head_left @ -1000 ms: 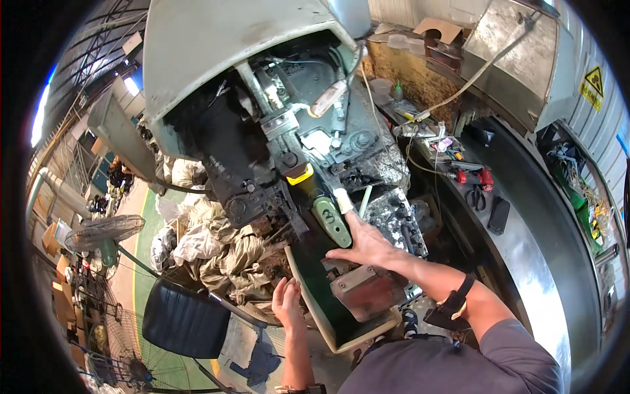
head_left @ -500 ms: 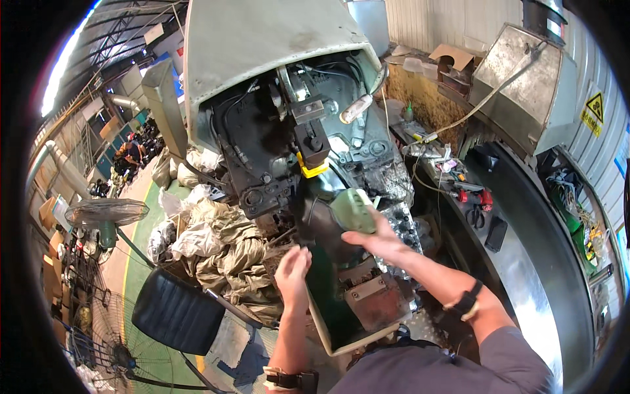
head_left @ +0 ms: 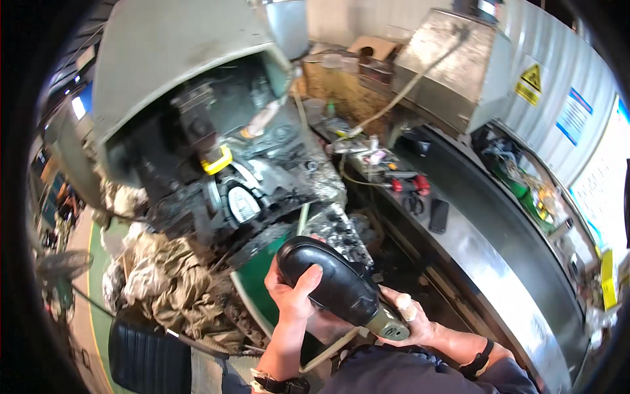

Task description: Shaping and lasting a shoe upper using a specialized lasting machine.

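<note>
Head view: a black shoe-shaped piece (head_left: 328,279) sits in the lower centre of the frame. The left grip (head_left: 292,301) is closed around its rounded end; the right grip (head_left: 419,323) holds the greenish block (head_left: 387,326) at its other end, though its underside is hard to see. Probably stiff, fairly weighty, slick; both ends offer sound holds.

A pale rod (head_left: 303,218) flanks the open gap between left hand (head_left: 291,293) and machine (head_left: 184,56)
</note>
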### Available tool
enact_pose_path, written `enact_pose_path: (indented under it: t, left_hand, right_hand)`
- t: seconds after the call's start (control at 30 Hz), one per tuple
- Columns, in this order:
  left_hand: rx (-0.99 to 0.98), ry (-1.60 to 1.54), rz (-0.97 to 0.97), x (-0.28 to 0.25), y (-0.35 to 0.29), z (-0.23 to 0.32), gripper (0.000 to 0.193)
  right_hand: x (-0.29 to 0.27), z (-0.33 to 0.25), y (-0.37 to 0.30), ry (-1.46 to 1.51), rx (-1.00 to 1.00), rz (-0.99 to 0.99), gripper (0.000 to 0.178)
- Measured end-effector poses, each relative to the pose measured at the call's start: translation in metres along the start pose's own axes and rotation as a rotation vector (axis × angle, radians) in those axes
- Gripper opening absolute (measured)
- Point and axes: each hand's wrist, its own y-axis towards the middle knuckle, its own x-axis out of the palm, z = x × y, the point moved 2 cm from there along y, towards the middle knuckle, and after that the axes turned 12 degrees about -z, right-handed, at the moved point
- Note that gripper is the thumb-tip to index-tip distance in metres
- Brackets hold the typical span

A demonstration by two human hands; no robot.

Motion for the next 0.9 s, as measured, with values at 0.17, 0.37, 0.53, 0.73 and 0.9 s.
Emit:
enact_pose_path:
  t: [0.17, 0.37, 0.53, 0.73, 0.9]
  left_hand:
    - [-0.090, -0.070, -0.044, 0.069, 0.012, -0.057, 0.050]
    - [-0.535, 0.091, 0.072, 0.140, 0.010, -0.185, 0.047]
    - [-0.729, 0.367, -0.679, 0.202, -0.013, -0.303, 0.051]
    - [-0.358, 0.863, -1.386, 0.262, -0.034, -0.332, 0.048]
    - [-0.865, 1.003, -1.007, 0.174, -0.031, -0.339, 0.050]
  right_hand:
    - [-0.025, 0.022, -0.068, 0.016, 0.084, 0.282, 0.101]
    - [-0.068, 0.047, -0.126, 0.633, 0.413, 0.818, 0.090]
    - [-0.155, 0.118, -0.235, 1.238, 0.684, 1.444, 0.050]
    - [-0.311, 0.176, -0.529, 0.814, 1.047, 1.515, 0.037]
    - [-0.363, 0.168, -0.688, 0.946, 0.983, 1.757, 0.034]
